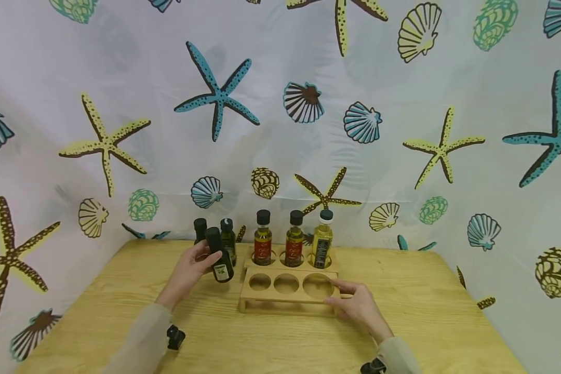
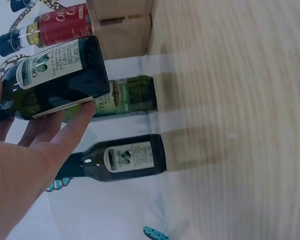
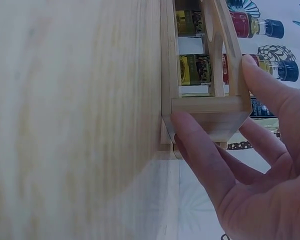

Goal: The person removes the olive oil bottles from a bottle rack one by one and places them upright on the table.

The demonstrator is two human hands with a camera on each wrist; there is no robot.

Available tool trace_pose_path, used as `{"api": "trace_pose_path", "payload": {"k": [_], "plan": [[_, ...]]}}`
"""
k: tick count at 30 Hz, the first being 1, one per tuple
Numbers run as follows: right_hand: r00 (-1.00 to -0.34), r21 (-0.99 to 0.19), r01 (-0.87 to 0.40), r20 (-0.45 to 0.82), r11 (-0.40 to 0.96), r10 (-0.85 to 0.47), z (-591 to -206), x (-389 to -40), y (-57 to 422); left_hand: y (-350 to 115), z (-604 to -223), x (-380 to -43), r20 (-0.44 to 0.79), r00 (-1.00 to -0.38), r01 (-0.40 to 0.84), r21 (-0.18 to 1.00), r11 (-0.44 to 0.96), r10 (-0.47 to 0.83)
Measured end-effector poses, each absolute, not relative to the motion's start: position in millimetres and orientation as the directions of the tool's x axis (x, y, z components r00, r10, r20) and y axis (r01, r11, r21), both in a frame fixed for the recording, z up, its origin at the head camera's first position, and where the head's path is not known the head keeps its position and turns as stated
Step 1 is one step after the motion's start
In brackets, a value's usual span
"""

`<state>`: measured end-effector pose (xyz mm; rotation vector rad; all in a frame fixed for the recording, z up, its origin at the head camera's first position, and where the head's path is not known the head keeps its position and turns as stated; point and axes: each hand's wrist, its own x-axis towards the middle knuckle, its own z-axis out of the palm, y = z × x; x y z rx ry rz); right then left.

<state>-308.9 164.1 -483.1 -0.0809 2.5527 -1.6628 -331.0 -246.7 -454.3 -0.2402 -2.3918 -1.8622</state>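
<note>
My left hand (image 1: 190, 270) grips a dark olive oil bottle (image 1: 222, 270) by its upper part, tilted and raised left of the wooden bottle rack (image 1: 280, 297). In the left wrist view, the pale label of this bottle (image 2: 55, 67) faces the camera. My right hand (image 1: 357, 306) holds the rack's right end, with fingers on its front edge and side panel (image 3: 217, 122). Three round holes in the rack's front tier hold no bottles. Behind, the back tier carries two red-labelled bottles (image 1: 263, 248) and a yellow oil bottle (image 1: 322, 246).
Beyond my left hand, a green-labelled bottle (image 1: 228, 241) and another dark olive oil bottle (image 2: 130, 159) stand on the wooden table (image 1: 280, 343). A white cloth (image 1: 280, 145) printed with starfish and shells hangs along the back and sides.
</note>
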Motion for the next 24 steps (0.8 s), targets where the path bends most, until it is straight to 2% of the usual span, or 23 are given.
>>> {"api": "trace_pose_path", "payload": {"k": [12, 24], "plan": [[-0.996, -0.914, 0.023, -0.058, 0.405, -0.072, -489.0, -307.0, 169.9, -269.6, -466.3, -341.2, 0.149, -0.987, 0.159, 0.934, 0.320, 0.056], [-0.992, -0.920, 0.017, -0.065, 0.393, -0.111, -484.2, -309.3, 171.5, -304.4, -471.4, -348.8, 0.082, -0.996, 0.083, 0.916, 0.392, 0.017]]}}
